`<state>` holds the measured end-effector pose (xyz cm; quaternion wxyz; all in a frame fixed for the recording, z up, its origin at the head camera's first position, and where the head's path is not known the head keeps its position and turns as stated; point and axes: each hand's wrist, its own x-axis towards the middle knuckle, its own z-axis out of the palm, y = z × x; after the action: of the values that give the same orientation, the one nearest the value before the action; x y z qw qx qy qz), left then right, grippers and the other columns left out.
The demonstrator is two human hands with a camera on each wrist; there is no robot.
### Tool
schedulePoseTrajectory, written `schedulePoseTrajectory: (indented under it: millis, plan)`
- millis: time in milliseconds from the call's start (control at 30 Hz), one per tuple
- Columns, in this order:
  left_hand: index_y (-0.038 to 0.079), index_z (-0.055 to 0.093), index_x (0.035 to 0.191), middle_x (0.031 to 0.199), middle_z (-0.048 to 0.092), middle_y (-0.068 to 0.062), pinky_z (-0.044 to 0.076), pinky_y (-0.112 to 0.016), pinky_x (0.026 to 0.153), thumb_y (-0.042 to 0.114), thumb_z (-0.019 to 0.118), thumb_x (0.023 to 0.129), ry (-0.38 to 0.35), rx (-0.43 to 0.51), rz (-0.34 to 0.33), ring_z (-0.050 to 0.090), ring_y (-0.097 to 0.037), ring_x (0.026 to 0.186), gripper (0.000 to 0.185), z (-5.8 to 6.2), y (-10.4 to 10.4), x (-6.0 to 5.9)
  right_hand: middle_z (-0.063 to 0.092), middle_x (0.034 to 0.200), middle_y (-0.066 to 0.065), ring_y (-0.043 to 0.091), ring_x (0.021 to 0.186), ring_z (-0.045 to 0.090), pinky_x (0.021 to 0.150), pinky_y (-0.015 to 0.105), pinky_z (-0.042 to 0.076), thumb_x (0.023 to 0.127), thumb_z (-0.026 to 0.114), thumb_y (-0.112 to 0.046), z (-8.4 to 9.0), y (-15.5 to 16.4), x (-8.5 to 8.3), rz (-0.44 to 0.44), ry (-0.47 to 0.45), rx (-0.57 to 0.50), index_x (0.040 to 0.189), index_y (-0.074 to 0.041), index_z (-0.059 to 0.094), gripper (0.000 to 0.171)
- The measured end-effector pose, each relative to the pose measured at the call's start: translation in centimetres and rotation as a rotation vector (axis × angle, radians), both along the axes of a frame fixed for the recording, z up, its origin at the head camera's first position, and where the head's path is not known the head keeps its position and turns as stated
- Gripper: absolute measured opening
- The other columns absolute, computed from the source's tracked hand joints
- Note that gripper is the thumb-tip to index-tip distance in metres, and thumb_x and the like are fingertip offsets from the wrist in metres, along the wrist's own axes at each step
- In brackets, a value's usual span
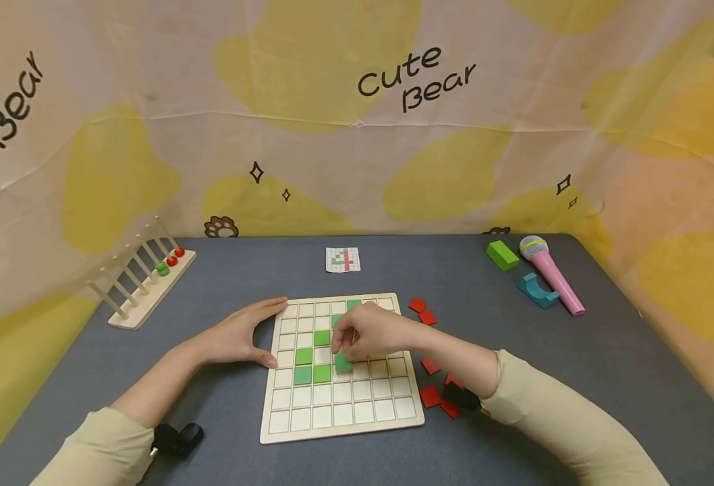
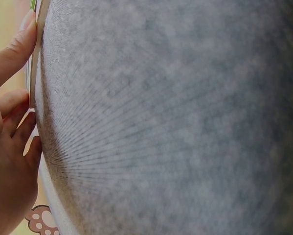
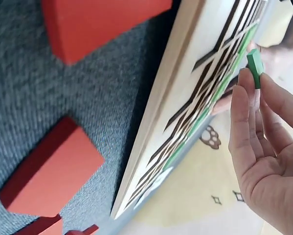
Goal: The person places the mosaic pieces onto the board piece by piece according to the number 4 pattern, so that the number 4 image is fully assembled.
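**Green tile held over the grid board**

Head view: the right hand pinches a small green square tile at its fingertips, just above the middle of the square pale wooden grid board lying flat on the grey felt table; four more green tiles already sit in the board's cells beside it; the left hand lies released, fingers straight, pressed against the board's left edge; flat red square tiles are scattered on the table just right of the board; a small printed pattern card lies beyond its far edge

Left wrist view: the left hand's straight fingers touch the board's thin edge; grey felt fills the rest

Right wrist view: thumb and fingers grasp the green tile by its edges, close over the board but apart from it; red tiles lie on the felt beside the board's rim
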<state>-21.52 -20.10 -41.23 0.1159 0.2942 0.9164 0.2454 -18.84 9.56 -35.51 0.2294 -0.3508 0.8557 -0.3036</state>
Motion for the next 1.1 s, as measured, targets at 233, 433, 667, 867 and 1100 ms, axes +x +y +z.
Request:
schedulePoseTrajectory:
  millis: [233,433,667,867,1100]
  plan:
    - [0.002,0.035,0.152,0.158,0.036,-0.020,0.033,-0.063,0.113,0.053,0.086,0.067,0.004,0.007,-0.007,0.036,-0.043,0.145,0.112,-0.1,-0.1,0.0,0.069,0.077,0.002,0.002,0.067,0.053,0.064,0.015,0.044,0.078,0.069,0.006,-0.4,-0.8,0.4,-0.002,0.027,0.016,0.086,-0.009,0.074,0.017]
    - [0.002,0.035,0.152,0.159,0.036,-0.019,0.033,-0.063,0.113,0.053,0.086,0.067,-0.003,0.008,-0.003,0.036,-0.043,0.145,0.112,0.0,0.0,0.0,0.068,0.075,0.000,0.001,0.064,0.052,0.061,0.014,0.042,0.079,0.072,0.005,-0.7,-1.0,0.7,-0.024,0.027,0.030,0.084,-0.008,0.074,0.014]
    - [0.002,0.035,0.152,0.158,0.036,-0.019,0.033,-0.063,0.113,0.053,0.086,0.067,0.006,0.001,-0.006,0.036,-0.043,0.145,0.112,0.1,0.0,0.1,0.069,0.074,0.001,0.001,0.064,0.052,0.060,0.014,0.043,0.078,0.073,0.005,-0.8,-1.0,0.8,-0.021,0.038,0.035,0.083,-0.007,0.074,0.013]
    - [0.002,0.035,0.152,0.158,0.036,-0.019,0.033,-0.063,0.113,0.053,0.086,0.067,0.003,0.000,-0.004,0.036,-0.043,0.145,0.112,0.3,0.1,0.1,0.070,0.075,0.001,0.000,0.063,0.052,0.060,0.014,0.043,0.076,0.071,0.006,-0.9,-0.9,0.8,-0.023,0.033,0.027,0.082,-0.008,0.075,0.016]
    - [0.002,0.035,0.152,0.159,0.036,-0.019,0.033,-0.063,0.113,0.051,0.087,0.067,-0.006,0.003,-0.002,0.036,-0.043,0.145,0.111,0.3,0.1,0.2,0.073,0.079,0.004,-0.001,0.063,0.052,0.061,0.014,0.044,0.076,0.072,0.004,-1.1,-1.0,0.9,-0.028,0.046,0.041,0.083,-0.008,0.076,0.014]
